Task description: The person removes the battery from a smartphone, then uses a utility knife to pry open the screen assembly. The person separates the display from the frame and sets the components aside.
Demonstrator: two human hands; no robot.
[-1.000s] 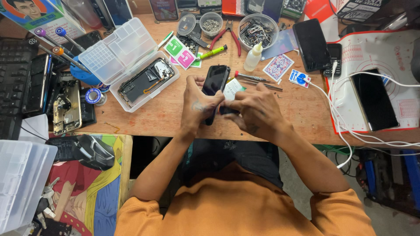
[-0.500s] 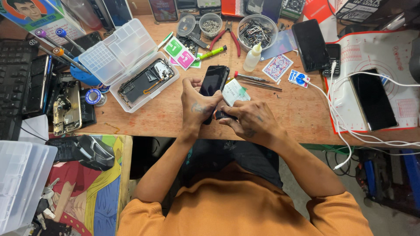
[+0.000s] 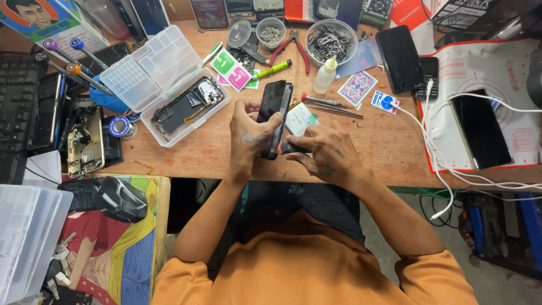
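My left hand grips a black smartphone and holds it on edge above the wooden workbench, with its screen lifted slightly off the body. My right hand is closed on a small dark tool with an orange band, whose tip is pressed against the phone's lower edge. Both hands meet near the bench's front edge, above my lap and orange shirt.
A clear plastic parts box with a disassembled phone stands at the left. Behind it are red pliers, a glue bottle, bowls of small parts and tweezers. More phones and white cables lie at the right.
The phone has tilted more upright onto its edge. My right hand has shifted slightly toward the phone's lower end with the tool.
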